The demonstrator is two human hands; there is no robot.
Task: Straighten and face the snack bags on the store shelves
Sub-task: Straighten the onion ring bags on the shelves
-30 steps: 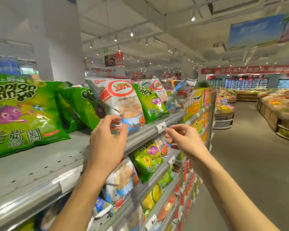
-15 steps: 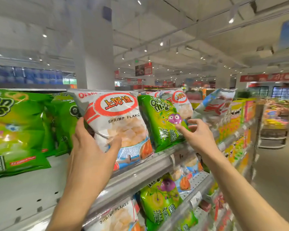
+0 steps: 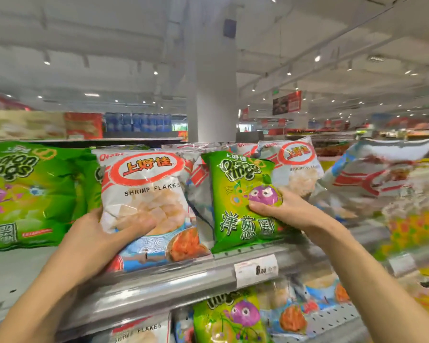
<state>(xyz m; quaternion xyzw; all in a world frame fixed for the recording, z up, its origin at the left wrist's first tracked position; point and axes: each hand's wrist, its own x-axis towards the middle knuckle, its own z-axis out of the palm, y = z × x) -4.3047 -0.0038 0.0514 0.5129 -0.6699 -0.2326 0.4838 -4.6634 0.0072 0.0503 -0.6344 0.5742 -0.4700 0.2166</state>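
On the top shelf (image 3: 159, 285), near its front rail, we saw a white Shrimp Flakes bag (image 3: 146, 194) standing upright and facing us, its lower edge at the rail. The left hand (image 3: 94, 241) gripped its lower left part, thumb curled across the front and the other fingers hidden behind the bag. Just to its right stood a green onion rings bag (image 3: 240, 194), also upright and facing front; the right hand (image 3: 285, 209) held its right edge, thumb pressed on the purple cartoon face, the fingers wrapped behind. Between the two bags a crumpled bag showed partly. Behind the green bag another white shrimp bag (image 3: 297, 164) leaned. To the far left lay a large green onion rings bag (image 3: 27, 194), tilted back. A price tag (image 3: 256, 269) sat on the rail below the green bag. On the lower shelf more bags showed, blurred.
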